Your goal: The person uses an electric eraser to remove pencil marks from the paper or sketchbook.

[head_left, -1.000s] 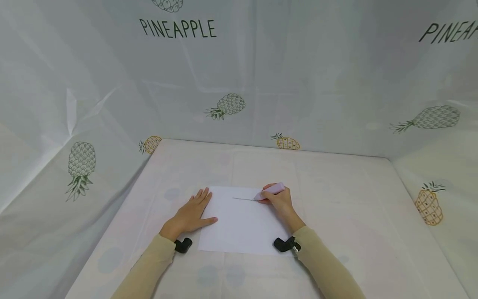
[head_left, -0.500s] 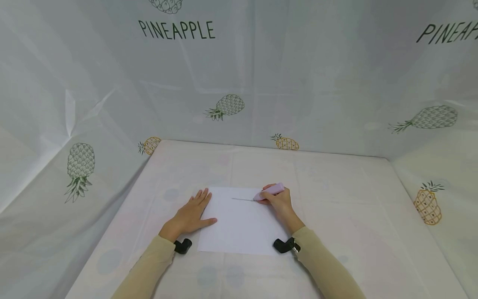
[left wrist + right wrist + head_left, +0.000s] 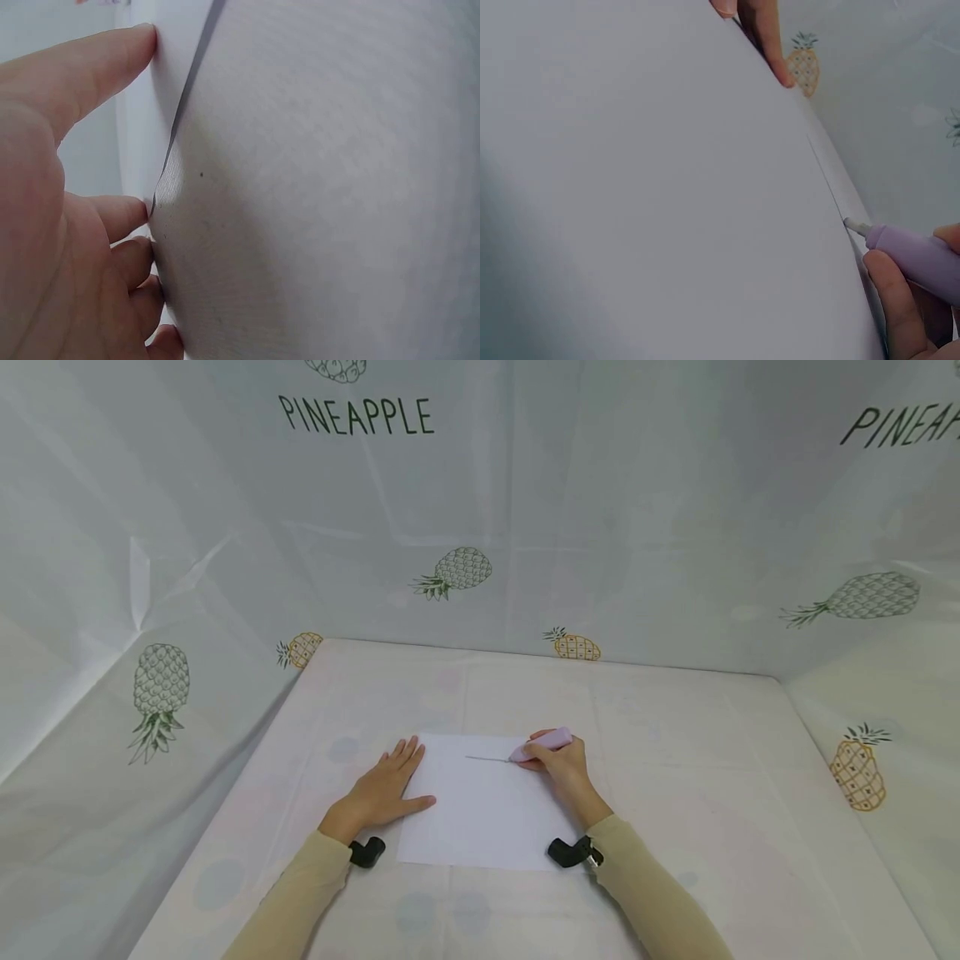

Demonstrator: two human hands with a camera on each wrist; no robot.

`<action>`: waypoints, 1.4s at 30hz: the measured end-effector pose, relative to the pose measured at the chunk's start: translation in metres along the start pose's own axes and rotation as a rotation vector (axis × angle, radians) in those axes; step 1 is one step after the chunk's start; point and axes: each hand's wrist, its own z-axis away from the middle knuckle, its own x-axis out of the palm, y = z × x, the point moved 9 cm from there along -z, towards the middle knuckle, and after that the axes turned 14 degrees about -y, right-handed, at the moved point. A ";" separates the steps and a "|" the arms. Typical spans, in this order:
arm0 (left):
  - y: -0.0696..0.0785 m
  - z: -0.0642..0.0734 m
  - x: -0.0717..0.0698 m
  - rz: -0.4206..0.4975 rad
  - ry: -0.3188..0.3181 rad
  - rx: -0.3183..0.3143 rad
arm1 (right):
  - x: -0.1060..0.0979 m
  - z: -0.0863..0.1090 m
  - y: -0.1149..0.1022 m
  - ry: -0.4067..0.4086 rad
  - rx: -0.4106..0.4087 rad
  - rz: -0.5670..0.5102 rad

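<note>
A sheet of white paper (image 3: 480, 818) lies flat on the covered table. My left hand (image 3: 384, 792) rests on its left edge, fingers and thumb spread; the left wrist view shows the thumb and fingertips (image 3: 135, 217) down along the paper's edge. In my right hand (image 3: 566, 772) I grip a thick lilac pen (image 3: 919, 259) with a narrow grey tip, slanted up to the right. Its tip meets the sheet at the right end of a thin dark line (image 3: 823, 171), which runs leftward across the upper part of the paper.
A pale, faintly spotted cloth (image 3: 690, 760) covers the table. Behind and beside it hangs a grey-white curtain (image 3: 637, 510) printed with pineapples. A black wrist device (image 3: 367, 853) sits at my left cuff, another black device (image 3: 570, 852) at my right.
</note>
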 end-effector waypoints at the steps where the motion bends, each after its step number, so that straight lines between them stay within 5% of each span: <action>1: 0.000 0.000 0.000 -0.003 -0.001 -0.001 | 0.000 0.000 0.000 0.001 0.002 -0.002; 14: 0.002 0.001 -0.001 -0.001 0.000 0.005 | -0.002 0.000 0.001 -0.012 0.076 0.011; 42: 0.003 0.002 -0.002 -0.011 -0.002 0.001 | -0.005 0.002 -0.002 -0.036 0.075 0.030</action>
